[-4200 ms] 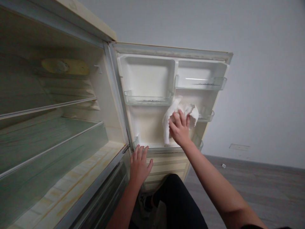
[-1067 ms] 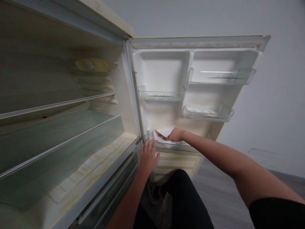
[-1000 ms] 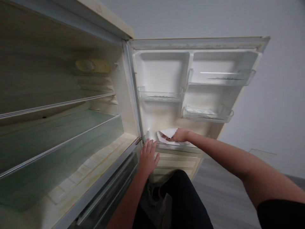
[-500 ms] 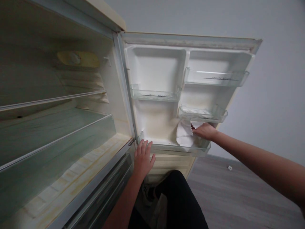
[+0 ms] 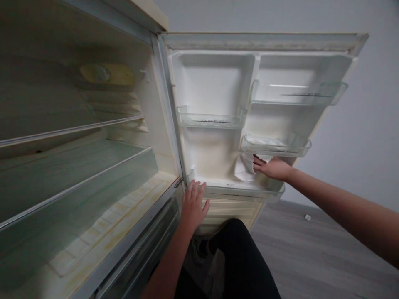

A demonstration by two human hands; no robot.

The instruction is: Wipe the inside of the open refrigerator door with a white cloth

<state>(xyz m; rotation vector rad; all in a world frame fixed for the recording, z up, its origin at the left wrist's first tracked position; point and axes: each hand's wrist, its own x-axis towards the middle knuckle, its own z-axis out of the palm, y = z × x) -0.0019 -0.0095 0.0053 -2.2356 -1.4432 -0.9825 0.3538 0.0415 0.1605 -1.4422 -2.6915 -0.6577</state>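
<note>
Right hand (image 5: 274, 168): reaches into the lower part of the open fridge door (image 5: 218, 153), just under the small right-hand shelf. Fingers lie close together, nearly straight, and press a white cloth (image 5: 245, 169) against the door's inner wall. Whether the thumb pinches the cloth cannot be told.
White cloth: crumpled and folded, flat to the door liner, between the small right shelf above and the bottom door shelf below. Its right edge is under the fingertips; its lower edge hangs close to the bottom shelf.
Left hand (image 5: 193, 205): palm down, fingers straight and slightly spread, resting on the left end of the bottom door shelf near the hinge side. It holds nothing.
Bottom door shelf (image 5: 237, 192): clear plastic rail running the width of the door, below both hands.
Small right shelf (image 5: 276, 147): clear plastic, directly above the right hand; something pale lies in it, too blurred to tell.
Upper left shelf (image 5: 212, 119): clear plastic rail, well above the cloth.
Upper right shelf (image 5: 297, 94): clear plastic rail at the door's top right.
Fridge cabinet (image 5: 77, 137): open to the left, with glass shelves and yellowed floor.
Light housing (image 5: 107, 74): yellowish oval, on the cabinet's back wall.
Floor (image 5: 311, 253): grey wood planks, at lower right.
Person's legs (image 5: 240, 261): dark trousers, below the door.
</note>
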